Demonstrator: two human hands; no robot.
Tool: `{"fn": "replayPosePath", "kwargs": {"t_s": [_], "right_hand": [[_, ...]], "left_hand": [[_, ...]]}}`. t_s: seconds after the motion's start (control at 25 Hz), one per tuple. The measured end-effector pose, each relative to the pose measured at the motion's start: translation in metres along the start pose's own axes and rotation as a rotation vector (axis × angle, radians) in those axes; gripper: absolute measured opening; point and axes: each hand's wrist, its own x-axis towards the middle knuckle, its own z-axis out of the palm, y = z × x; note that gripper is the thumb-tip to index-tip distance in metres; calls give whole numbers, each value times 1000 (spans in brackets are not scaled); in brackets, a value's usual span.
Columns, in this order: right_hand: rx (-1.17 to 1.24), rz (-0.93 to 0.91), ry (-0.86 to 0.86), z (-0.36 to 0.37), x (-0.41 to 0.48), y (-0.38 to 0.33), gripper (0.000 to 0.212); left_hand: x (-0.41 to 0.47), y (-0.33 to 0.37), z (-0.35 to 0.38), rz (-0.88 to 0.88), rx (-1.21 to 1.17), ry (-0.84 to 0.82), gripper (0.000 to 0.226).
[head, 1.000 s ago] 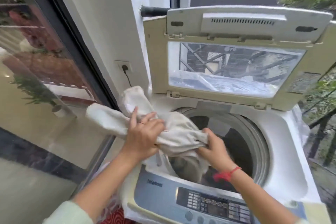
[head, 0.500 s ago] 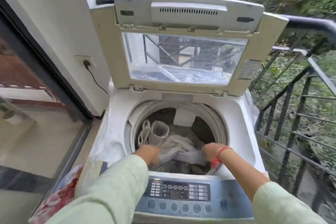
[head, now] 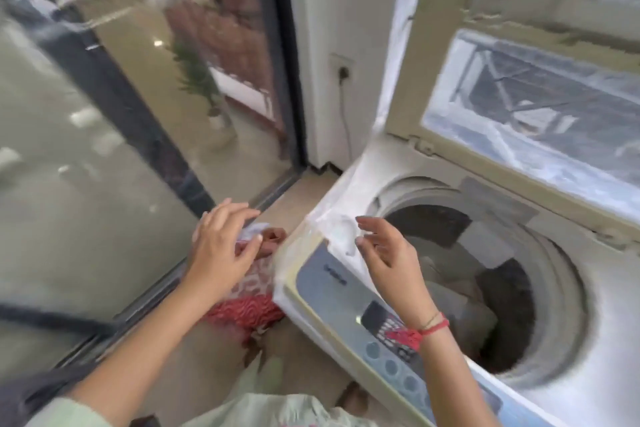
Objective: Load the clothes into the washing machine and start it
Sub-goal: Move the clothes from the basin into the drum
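A white top-loading washing machine (head: pixel 349 204) stands at the right with its lid (head: pixel 450 55) raised. Pale cloth (head: pixel 460 298) lies down in the drum. A heap of red and white patterned clothes (head: pixel 252 308) lies on the floor left of the machine. My left hand (head: pixel 221 246) hovers over that heap, fingers spread and empty, with a bit of white cloth under its fingertips. My right hand (head: pixel 391 253) is above the machine's front left corner and control panel (head: pixel 346 302), fingers apart and empty. The frame is blurred.
A glass sliding door (head: pixel 104 149) with a dark frame fills the left. A wall socket with a plugged-in cord (head: pixel 343 73) sits on the white wall behind the machine. Tiled floor runs between the door and the machine.
Both hands have come up out of the drum and let go of the pale garment, which stays inside. The view has swung left; my left hand is over the floor heap.
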Motion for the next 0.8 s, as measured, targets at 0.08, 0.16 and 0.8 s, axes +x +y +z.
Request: {"fn": "replayPosePath", "kwargs": {"t_s": [0.08, 0.16, 0.8], "right_hand": [[-54, -146, -84, 41, 6, -21, 26], [-113, -281, -189, 82, 9, -41, 29], [-646, 400, -562, 381, 70, 86, 55]], "left_hand": [[-35, -39, -11, -167, 32, -28, 52], [-60, -70, -16, -259, 66, -58, 54], [-86, -344, 78, -356, -60, -569, 42]]}}
